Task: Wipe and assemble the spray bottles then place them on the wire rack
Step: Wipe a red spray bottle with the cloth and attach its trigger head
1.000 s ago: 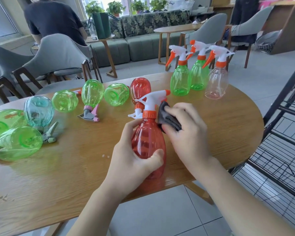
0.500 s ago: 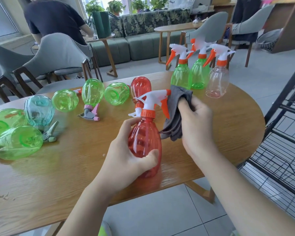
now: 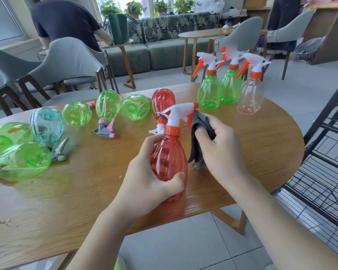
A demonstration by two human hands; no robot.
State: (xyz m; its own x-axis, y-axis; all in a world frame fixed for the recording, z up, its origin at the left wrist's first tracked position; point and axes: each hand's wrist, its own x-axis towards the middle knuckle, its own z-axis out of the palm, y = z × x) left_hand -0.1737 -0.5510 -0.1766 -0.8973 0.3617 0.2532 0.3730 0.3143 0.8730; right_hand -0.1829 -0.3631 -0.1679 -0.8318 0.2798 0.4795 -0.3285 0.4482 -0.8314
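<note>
1. Head view: a red spray bottle (image 3: 169,162) is held upright at the near edge of the wooden table (image 3: 76,191); it is gripped by the left hand (image 3: 144,182), whose fingers and thumb are curled round its body.
2. A white trigger head (image 3: 177,112) with an orange nozzle tip and an orange collar is fitted on this bottle.
3. A dark grey cloth (image 3: 198,137) is pinched in the right hand (image 3: 220,151) and held just beside the trigger, touching the bottle's right side.
4. At the far right of the table three assembled bottles are set upright close together: two green bottles (image 3: 209,94) and one clear bottle (image 3: 250,96).
5. On the left, several green bottles (image 3: 21,161), a teal bottle (image 3: 46,124) and a second red bottle (image 3: 163,100) are seen lying on their sides.
6. A black wire rack (image 3: 324,162) is placed to the right of the table.
7. No label, brand or legible writing is shown on any bottle.
8. A seated person (image 3: 62,22) is visible in the background.
</note>
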